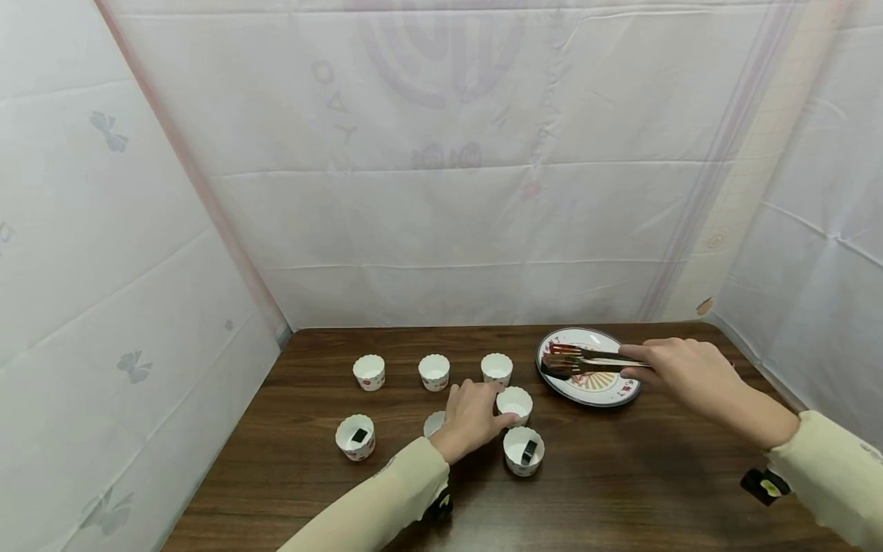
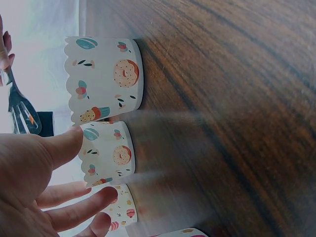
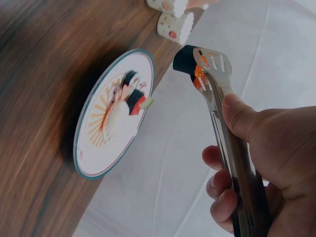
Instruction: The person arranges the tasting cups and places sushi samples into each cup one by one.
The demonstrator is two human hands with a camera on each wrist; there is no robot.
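My right hand (image 1: 683,372) grips metal serving tongs (image 3: 224,108) with slotted ends above the plate (image 3: 89,170). Between the tong ends is a black-wrapped piece with orange on it, like a sushi roll (image 3: 185,60). My left hand (image 1: 472,418) reaches to a white scalloped paper cup (image 1: 514,406) in the right column, thumb at its near side and fingers at its far side. That cup stands upright, its inside partly in view. In front of it, another paper cup (image 1: 522,461) holds a black piece (image 1: 529,451). More sushi-like pieces (image 3: 134,98) lie on the plate.
Other paper cups stand on the brown wooden table (image 1: 276,491): a back-left cup (image 1: 369,372), a back-middle cup (image 1: 434,372), a back-right cup (image 1: 497,369), and a front-left cup (image 1: 356,438) with a black piece. One cup (image 1: 433,423) is partly behind my left hand. Printed cloth (image 1: 455,230) hangs behind.
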